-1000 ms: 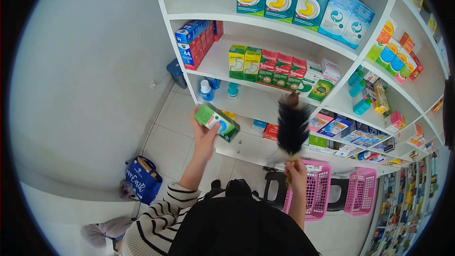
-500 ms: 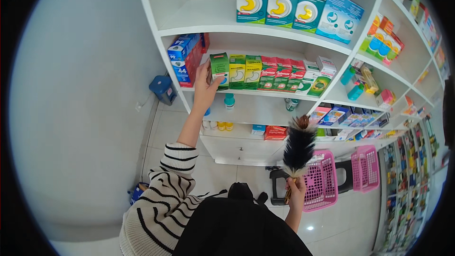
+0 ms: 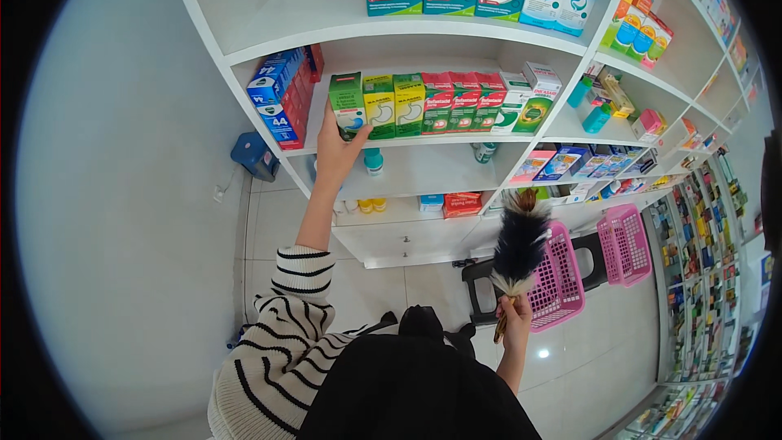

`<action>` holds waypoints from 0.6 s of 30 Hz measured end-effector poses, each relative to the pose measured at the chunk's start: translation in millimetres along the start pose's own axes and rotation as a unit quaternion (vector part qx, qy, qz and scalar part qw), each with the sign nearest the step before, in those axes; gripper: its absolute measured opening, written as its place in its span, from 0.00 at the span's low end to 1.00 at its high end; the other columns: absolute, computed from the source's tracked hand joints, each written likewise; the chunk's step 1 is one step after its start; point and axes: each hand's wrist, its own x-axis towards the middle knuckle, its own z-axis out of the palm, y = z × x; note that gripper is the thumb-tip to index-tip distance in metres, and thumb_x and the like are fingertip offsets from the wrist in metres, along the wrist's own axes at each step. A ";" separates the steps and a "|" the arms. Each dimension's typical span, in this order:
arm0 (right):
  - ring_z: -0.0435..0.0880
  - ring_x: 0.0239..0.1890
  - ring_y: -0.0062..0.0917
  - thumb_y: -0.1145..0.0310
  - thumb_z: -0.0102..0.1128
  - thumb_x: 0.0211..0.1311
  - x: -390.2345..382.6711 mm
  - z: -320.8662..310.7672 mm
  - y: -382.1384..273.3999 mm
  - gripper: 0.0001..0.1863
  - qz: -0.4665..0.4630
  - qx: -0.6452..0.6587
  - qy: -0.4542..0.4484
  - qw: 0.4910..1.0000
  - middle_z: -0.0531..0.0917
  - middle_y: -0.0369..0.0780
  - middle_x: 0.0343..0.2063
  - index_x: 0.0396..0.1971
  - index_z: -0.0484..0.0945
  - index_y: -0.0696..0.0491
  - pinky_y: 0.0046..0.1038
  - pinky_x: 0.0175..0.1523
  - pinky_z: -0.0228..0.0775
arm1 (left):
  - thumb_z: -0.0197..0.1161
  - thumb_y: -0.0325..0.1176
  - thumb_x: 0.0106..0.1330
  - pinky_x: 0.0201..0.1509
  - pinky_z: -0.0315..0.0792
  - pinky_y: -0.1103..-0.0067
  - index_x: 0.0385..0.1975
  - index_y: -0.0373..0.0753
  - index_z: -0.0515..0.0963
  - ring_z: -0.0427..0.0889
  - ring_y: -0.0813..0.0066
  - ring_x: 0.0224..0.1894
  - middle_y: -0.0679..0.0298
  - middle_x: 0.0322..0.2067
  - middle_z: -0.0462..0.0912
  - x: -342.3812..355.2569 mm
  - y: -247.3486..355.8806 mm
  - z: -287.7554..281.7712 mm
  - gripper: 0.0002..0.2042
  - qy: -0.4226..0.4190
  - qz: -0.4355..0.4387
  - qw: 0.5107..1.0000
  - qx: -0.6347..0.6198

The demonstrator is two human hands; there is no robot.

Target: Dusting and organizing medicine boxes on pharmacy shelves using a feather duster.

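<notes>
Left hand (image 3: 336,151) raised to middle shelf (image 3: 456,143), fingers wrapped round green box (image 3: 348,106), which sits at left end of row beside yellow-green boxes (image 3: 393,104). Box upright, base about on shelf edge. Right hand (image 3: 515,315) low, fist closed on handle of feather duster (image 3: 519,242), plumes up, near pink basket (image 3: 562,281). To seat box well: keep face forward, push flush with neighbours, square to edge, avoid nudging blue boxes (image 3: 281,102) at left.

head cam | worn high, faces down | shelves (image 3: 423,147) close ahead | floor (image 3: 570,375) far below
</notes>
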 end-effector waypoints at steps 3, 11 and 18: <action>0.71 0.22 0.14 0.77 0.52 0.58 8.5 -11.6 1.9 0.04 0.004 0.003 -0.003 1.000 0.75 0.33 0.22 0.33 0.72 0.57 0.15 0.27 0.62 | 0.63 0.27 0.53 0.47 0.70 0.78 0.57 0.34 0.56 0.76 0.67 0.45 0.53 0.44 0.74 -0.5 -4.6 2.5 0.32 -0.004 -0.006 1.000 -0.015; 0.71 0.21 0.14 0.76 0.55 0.57 35.8 -102.9 -13.5 0.05 0.023 0.020 0.055 0.998 0.74 0.32 0.20 0.34 0.73 0.56 0.15 0.27 0.62 | 0.62 0.26 0.55 0.64 0.53 0.73 0.60 0.30 0.51 0.59 0.63 0.61 0.49 0.59 0.56 -41.3 3.0 38.6 0.34 0.165 0.100 0.971 0.139; 0.71 0.20 0.13 0.74 0.52 0.59 58.5 -265.3 -11.7 0.12 0.052 0.014 0.173 0.983 0.74 0.32 0.21 0.44 0.71 0.54 0.16 0.25 0.64 | 0.55 0.20 0.53 0.51 0.66 0.75 0.45 0.34 0.69 0.71 0.66 0.49 0.57 0.44 0.72 -233.7 -4.1 216.8 0.17 -0.100 -0.069 0.986 0.118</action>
